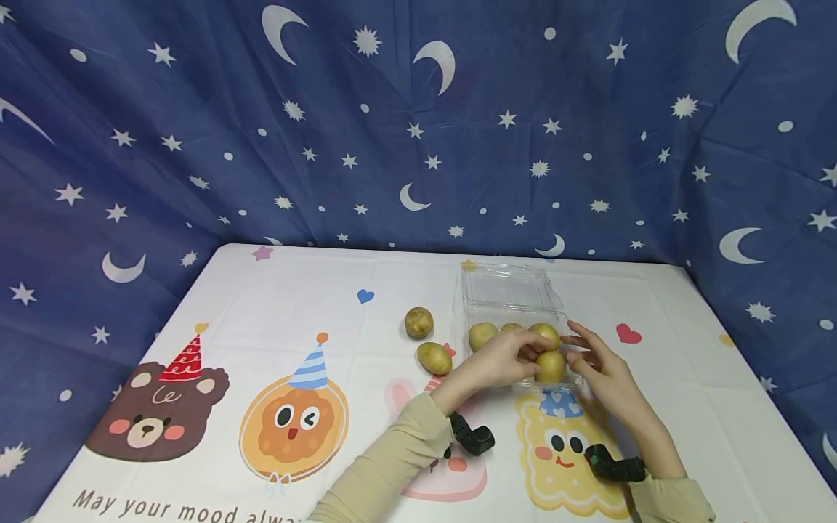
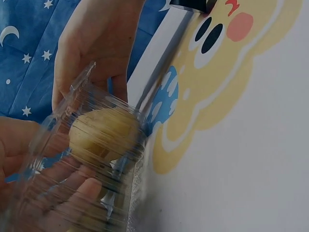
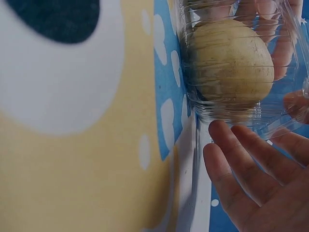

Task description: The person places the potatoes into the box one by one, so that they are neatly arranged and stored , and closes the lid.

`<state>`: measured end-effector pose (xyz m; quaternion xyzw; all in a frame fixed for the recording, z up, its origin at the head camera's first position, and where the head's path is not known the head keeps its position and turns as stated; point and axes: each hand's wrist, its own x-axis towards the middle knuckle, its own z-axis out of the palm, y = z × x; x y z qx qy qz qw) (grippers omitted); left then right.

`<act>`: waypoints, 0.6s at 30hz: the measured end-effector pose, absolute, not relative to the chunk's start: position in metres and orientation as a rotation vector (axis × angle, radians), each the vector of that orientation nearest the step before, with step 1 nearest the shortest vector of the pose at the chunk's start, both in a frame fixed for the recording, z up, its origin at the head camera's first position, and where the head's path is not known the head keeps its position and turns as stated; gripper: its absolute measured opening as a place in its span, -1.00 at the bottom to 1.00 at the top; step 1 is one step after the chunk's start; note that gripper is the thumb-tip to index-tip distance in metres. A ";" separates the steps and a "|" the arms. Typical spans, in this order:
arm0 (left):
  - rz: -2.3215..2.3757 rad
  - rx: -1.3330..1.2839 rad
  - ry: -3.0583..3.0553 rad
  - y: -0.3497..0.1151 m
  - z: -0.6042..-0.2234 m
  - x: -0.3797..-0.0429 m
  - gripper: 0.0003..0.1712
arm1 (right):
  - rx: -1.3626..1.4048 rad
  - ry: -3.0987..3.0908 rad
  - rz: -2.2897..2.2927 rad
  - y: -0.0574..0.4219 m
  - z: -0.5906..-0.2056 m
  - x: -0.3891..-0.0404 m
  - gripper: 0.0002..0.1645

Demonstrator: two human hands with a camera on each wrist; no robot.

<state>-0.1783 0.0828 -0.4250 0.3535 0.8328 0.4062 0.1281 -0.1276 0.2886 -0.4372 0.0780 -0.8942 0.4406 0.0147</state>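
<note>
A clear plastic clamshell box (image 1: 569, 317) stands with its lid (image 1: 510, 287) folded back, holding several potatoes. My left hand (image 1: 506, 354) reaches into it, fingertips beside the front right potato (image 1: 551, 367). Through the plastic, in the left wrist view, that potato (image 2: 104, 133) lies just above the left fingers (image 2: 72, 205), which do not wrap round it. At the box's right side is my right hand (image 1: 604, 374), its fingers extended; in the right wrist view, this hand (image 3: 265, 179) has fingertips close to the wall, contact unclear. Part of the box's contents is hidden behind the left hand.
Two loose potatoes lie left of the box, a round one (image 1: 419, 322) behind a longer one (image 1: 434, 358). A white cloth printed with cartoon figures covers the table (image 1: 373, 450). A blue star-patterned curtain (image 1: 366, 145) hangs behind it.
</note>
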 end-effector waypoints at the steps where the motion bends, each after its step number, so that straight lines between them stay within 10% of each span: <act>1: 1.190 1.024 2.424 0.082 -0.426 -0.178 -0.53 | 0.241 -2.786 1.372 0.288 -0.437 -0.128 -0.35; 18: 1.350 1.056 2.378 0.078 -0.424 -0.180 -0.53 | 0.241 -2.797 1.360 0.289 -0.437 -0.129 -0.35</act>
